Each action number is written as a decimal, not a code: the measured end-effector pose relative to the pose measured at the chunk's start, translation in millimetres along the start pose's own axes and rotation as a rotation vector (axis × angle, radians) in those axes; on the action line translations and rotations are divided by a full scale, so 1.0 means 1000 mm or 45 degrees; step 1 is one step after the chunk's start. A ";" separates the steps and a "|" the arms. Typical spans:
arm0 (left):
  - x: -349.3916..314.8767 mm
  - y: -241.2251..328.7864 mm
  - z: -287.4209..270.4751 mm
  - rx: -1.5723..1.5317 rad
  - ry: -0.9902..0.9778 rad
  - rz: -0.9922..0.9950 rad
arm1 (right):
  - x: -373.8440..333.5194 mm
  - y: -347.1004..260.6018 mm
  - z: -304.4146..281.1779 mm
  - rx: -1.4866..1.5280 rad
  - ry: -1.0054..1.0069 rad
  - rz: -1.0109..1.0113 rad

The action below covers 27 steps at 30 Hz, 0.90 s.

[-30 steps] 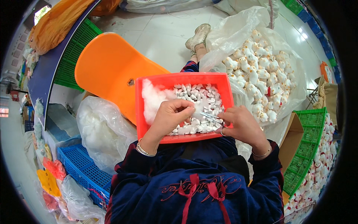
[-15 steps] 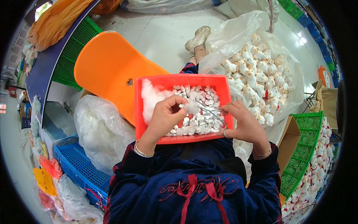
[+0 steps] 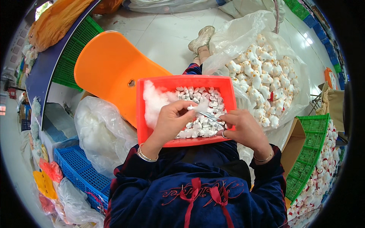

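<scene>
A red plastic tray rests on my lap. A tuft of white stuffing fills its left side, and many small white fabric pieces lie across the rest. Above the tray, my left hand pinches one small white fabric piece between thumb and fingertips. My right hand is closed around slim metal forceps, whose handles are partly hidden by the fingers. The tips meet a wisp of stuffing right beside the pinched piece.
An orange chair stands front left, by a plastic bag of stuffing and a blue crate. On the right, a clear bag holds white plush figures; a cardboard box and green crate stand nearer.
My right hand has moved slightly left and down, and the forceps' spread arms have come together. The left hand has shifted slightly right with the small piece.
</scene>
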State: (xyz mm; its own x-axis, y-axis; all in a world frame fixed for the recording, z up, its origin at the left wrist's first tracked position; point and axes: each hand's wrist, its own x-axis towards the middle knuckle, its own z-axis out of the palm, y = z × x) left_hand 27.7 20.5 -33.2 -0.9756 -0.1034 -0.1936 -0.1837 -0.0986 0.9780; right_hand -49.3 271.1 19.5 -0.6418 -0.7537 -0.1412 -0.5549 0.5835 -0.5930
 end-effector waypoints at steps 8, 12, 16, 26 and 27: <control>0.003 0.008 -0.016 -0.176 -0.071 -0.193 | 0.002 0.005 0.000 0.051 -0.014 -0.010; 0.009 0.008 -0.020 -0.115 -0.091 -0.149 | 0.001 0.000 -0.008 -0.087 -0.026 -0.062; 0.012 -0.002 -0.026 0.025 -0.181 -0.057 | -0.002 0.000 -0.005 -0.088 -0.045 -0.069; 0.015 0.000 -0.031 -0.057 -0.187 -0.364 | -0.007 -0.006 -0.007 -0.218 0.080 -0.075; 0.015 0.001 -0.030 -0.059 -0.189 -0.376 | -0.008 -0.006 -0.007 -0.234 0.082 -0.072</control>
State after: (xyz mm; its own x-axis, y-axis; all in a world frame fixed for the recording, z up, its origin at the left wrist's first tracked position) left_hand 16.3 -11.1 -37.2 -0.8887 0.0812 -0.4512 -0.4584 -0.1484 0.8763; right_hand -44.7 275.2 30.2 -0.6359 -0.7697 -0.0574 -0.6748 0.5905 -0.4427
